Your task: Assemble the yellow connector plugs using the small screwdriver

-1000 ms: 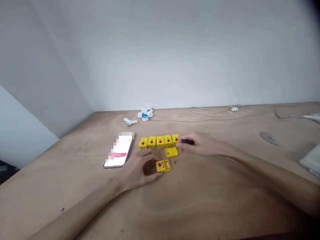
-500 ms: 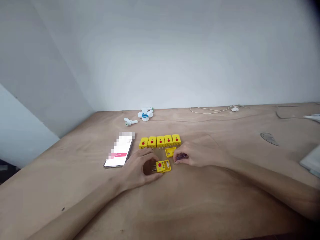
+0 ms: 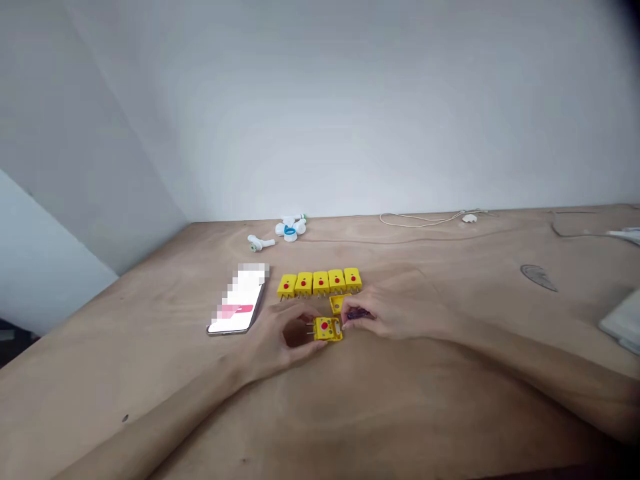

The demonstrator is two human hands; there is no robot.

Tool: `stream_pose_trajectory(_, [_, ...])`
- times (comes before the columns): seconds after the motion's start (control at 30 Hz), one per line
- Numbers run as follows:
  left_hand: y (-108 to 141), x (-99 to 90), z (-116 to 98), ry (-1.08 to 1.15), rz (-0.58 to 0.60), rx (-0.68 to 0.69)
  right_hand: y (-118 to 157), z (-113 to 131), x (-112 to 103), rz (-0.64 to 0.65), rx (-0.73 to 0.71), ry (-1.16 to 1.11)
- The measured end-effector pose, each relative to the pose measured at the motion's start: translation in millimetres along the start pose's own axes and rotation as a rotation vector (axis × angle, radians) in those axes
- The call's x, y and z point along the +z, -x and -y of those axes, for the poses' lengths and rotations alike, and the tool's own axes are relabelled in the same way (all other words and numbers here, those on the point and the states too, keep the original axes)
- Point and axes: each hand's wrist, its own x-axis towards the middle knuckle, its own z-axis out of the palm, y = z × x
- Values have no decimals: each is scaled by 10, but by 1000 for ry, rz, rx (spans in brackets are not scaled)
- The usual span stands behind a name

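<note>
A row of several yellow thermocouple connectors (image 3: 320,283) with red dots stands on the plywood table (image 3: 425,253), metal pins toward me. My left hand (image 3: 285,337) is shut on another yellow connector (image 3: 327,329), whose two pins point left. My right hand (image 3: 395,310) pinches a small dark tool (image 3: 358,314), its tip at the connector's right end. A loose yellow connector cover (image 3: 337,304) lies just behind, partly hidden by my right fingers.
A smartphone (image 3: 235,307) with a pixelated screen lies left of the row. White plastic fittings (image 3: 289,230) and a white cable (image 3: 430,219) lie along the far edge, beside a wall. A pale object (image 3: 623,320) sits at the right edge.
My right hand has moved left and toward me, bringing the dark tool from beside the row to the connector. The connector in my left hand has turned slightly.
</note>
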Motion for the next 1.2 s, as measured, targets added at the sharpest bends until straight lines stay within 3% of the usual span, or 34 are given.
stream_pose_trajectory(0.57, [-1,9,-7,-5,-29,21,-39,-54,178,-59,37,7])
stream_pose_trajectory(1.2, [-19,-5,14,-31,1,-13,-15,74,109,-101,58,23])
